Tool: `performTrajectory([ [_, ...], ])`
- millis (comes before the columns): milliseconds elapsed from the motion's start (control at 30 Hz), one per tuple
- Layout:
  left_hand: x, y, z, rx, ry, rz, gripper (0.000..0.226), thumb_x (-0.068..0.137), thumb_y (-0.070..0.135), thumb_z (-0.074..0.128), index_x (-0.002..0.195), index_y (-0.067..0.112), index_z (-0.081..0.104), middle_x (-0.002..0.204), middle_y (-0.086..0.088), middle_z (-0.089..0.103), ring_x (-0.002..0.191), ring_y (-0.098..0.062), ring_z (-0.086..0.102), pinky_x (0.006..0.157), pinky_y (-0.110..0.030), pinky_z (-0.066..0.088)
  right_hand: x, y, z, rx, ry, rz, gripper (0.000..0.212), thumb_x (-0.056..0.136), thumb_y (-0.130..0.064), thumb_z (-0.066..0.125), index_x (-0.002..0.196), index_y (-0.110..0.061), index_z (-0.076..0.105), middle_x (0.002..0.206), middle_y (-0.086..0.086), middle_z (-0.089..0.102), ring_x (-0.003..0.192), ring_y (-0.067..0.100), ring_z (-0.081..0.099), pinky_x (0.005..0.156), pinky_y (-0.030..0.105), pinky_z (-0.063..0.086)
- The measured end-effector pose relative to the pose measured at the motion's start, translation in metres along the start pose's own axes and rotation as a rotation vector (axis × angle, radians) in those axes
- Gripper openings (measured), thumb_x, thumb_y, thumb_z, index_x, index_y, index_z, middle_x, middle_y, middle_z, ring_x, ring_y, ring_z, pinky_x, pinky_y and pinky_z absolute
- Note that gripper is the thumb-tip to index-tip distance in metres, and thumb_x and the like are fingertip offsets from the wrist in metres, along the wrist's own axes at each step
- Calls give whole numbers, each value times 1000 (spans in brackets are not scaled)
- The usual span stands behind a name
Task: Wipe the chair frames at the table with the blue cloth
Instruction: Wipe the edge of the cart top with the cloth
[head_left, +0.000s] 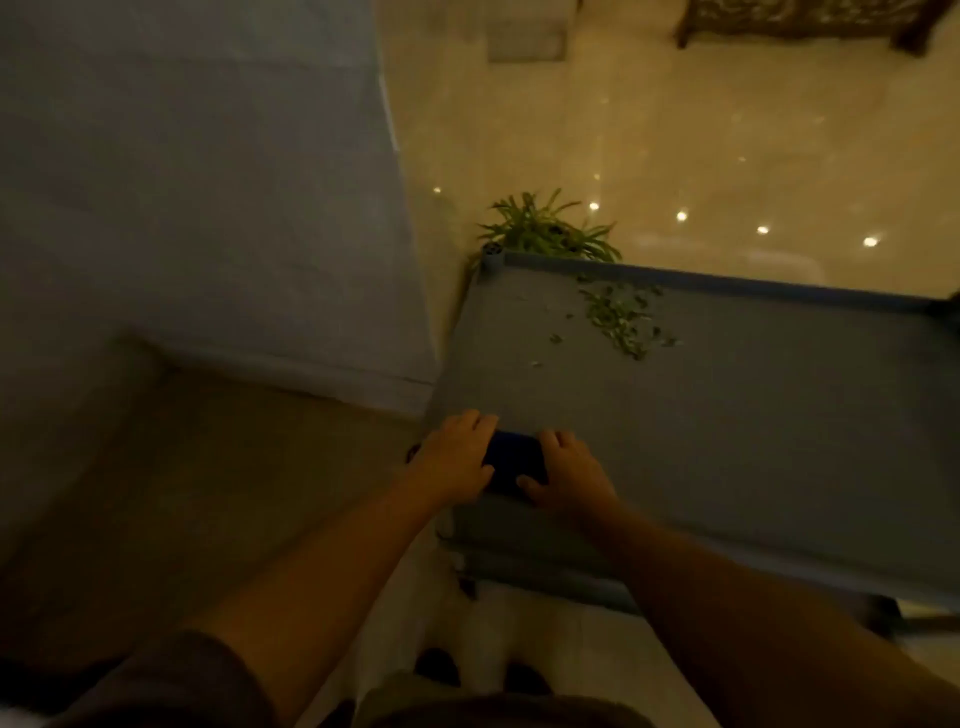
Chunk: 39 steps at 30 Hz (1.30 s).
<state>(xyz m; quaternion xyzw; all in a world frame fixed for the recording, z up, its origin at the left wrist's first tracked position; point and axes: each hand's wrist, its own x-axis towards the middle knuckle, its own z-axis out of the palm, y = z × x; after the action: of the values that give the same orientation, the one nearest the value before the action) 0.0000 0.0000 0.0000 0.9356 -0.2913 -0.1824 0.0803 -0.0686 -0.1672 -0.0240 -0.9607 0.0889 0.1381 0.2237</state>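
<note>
A dark blue cloth (513, 461), folded small, lies at the near left corner of a grey flat surface (727, 426). My left hand (457, 457) grips the cloth's left side and my right hand (569, 475) grips its right side, fingers curled over it. Both forearms reach in from the bottom of the view. No chair frame is clearly recognisable close by; a dark carved wooden piece of furniture (810, 21) stands far off at the top right.
Green leaf scraps (621, 317) are scattered on the grey surface near its far edge. A green plant (545, 228) stands behind the surface's far left corner. A grey wall or pillar (197, 182) fills the left. Shiny beige floor (727, 145) spreads beyond.
</note>
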Motion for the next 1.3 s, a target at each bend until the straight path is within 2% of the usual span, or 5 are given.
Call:
performTrajectory([
  [167, 16, -6, 13, 71, -105, 145, 60, 88, 27, 59, 142, 18, 34, 137, -10, 42, 122, -33, 44, 98, -51, 43, 0, -14, 15, -69, 48, 98, 57, 88, -34, 64, 136, -13, 41, 132, 13, 49, 119, 33, 49, 96, 44, 48],
  [400, 25, -13, 13, 162, -56, 221, 46, 87, 21, 60, 129, 13, 42, 131, -12, 44, 116, -33, 44, 87, -44, 46, 5, -28, 24, -74, 66, 190, 41, 89, -22, 63, 124, -9, 45, 126, 15, 49, 112, 33, 51, 87, 39, 47],
  [733, 17, -2, 3, 220, 8, 152, 32, 87, 16, 63, 116, 13, 50, 119, -11, 55, 110, -31, 54, 89, -43, 43, 0, -27, 18, -46, 103, 195, 29, 87, -23, 64, 108, -12, 48, 112, 12, 54, 94, 31, 57, 66, 36, 40],
  [1067, -18, -22, -34, 291, 195, -60, 31, 90, 16, 61, 119, 10, 50, 121, -12, 54, 110, -30, 55, 89, -39, 47, 21, -63, -11, 5, 180, -105, 24, 83, -23, 64, 102, -14, 52, 105, 11, 58, 86, 30, 58, 65, 37, 47],
  [1300, -111, -77, -46, 262, 287, -372, 26, 92, 17, 51, 117, 9, 53, 117, -12, 57, 102, -28, 59, 77, -35, 44, 31, -153, 8, -4, 38, -466, 31, 83, -24, 65, 110, -13, 53, 114, 11, 57, 97, 32, 60, 73, 36, 46],
])
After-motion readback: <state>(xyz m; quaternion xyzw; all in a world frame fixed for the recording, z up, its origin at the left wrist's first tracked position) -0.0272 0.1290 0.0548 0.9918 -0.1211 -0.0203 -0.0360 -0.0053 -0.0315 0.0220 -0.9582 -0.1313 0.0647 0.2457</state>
